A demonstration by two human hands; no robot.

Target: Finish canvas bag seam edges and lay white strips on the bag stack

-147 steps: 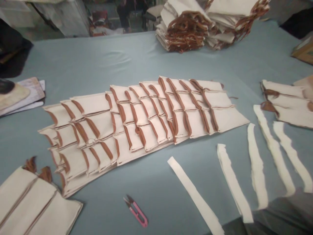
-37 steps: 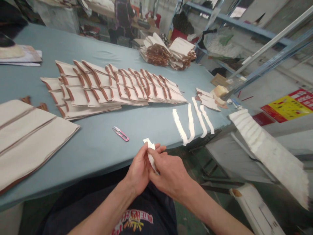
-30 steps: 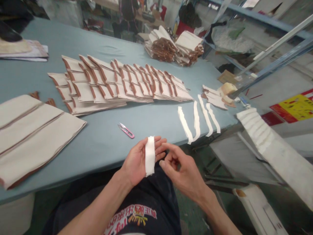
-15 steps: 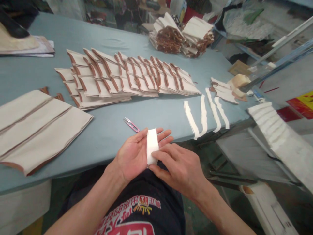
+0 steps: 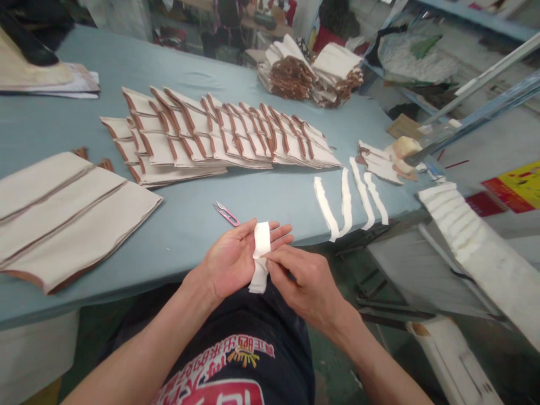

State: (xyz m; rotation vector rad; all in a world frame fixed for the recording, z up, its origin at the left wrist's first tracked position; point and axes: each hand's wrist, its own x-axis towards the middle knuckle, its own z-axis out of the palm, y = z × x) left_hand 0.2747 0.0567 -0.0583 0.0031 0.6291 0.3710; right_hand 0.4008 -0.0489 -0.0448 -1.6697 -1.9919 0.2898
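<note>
My left hand [image 5: 233, 261] is palm up above the table's front edge, fingers stretched out. It holds a narrow white fabric strip [image 5: 262, 238] across the palm and fingers, the thumb along the strip's left edge. My right hand [image 5: 304, 277] pinches the strip's side near its middle between thumb and fingertips. There the strip is creased, and its lower end hangs below my left palm. Pink-handled thread snips [image 5: 226, 214] lie on the table just beyond my left hand. Several similar white strips [image 5: 325, 208] lie to the right, some ends over the table edge.
Overlapping cream panels with brown edging [image 5: 228, 138] spread across the blue-covered table [image 5: 185, 225]. A larger cream piece [image 5: 71, 214] lies at left, an iron [image 5: 34, 62] behind it. Bundled cream and brown pieces [image 5: 291, 70] stand at the back. A metal frame [image 5: 472, 84] rises at right.
My right fingertips have moved up along the strip, creasing its middle. More of the strip's lower end now shows below my palm. The camera view has shifted slightly.
</note>
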